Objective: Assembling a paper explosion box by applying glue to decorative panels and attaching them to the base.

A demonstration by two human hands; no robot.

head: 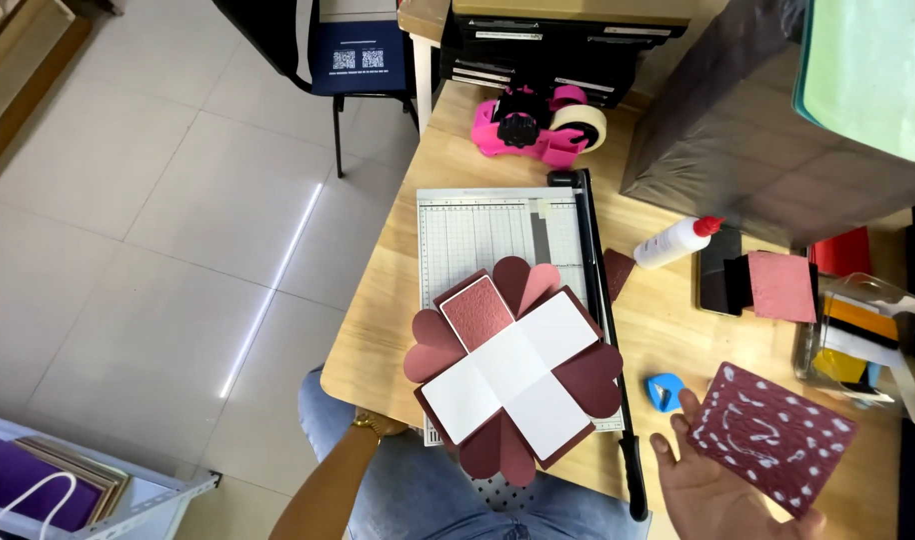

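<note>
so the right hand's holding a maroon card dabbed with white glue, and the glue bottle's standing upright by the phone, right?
Not quite: the glue bottle lies on its side by the phone, as the head view shows. The right hand does hold the glue-dabbed maroon card.

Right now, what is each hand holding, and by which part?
The right hand holds a glue-dotted maroon card by its lower-left edge. The left hand is hidden under the unfolded heart-flap card, apparently supporting it from beneath; the exact grip cannot be told.

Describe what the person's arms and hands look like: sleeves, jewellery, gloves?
Both hands are bare, no gloves. The left arm shows no sleeve and has a gold band at the wrist. The right hand shows no rings; its wrist is out of frame.
</note>
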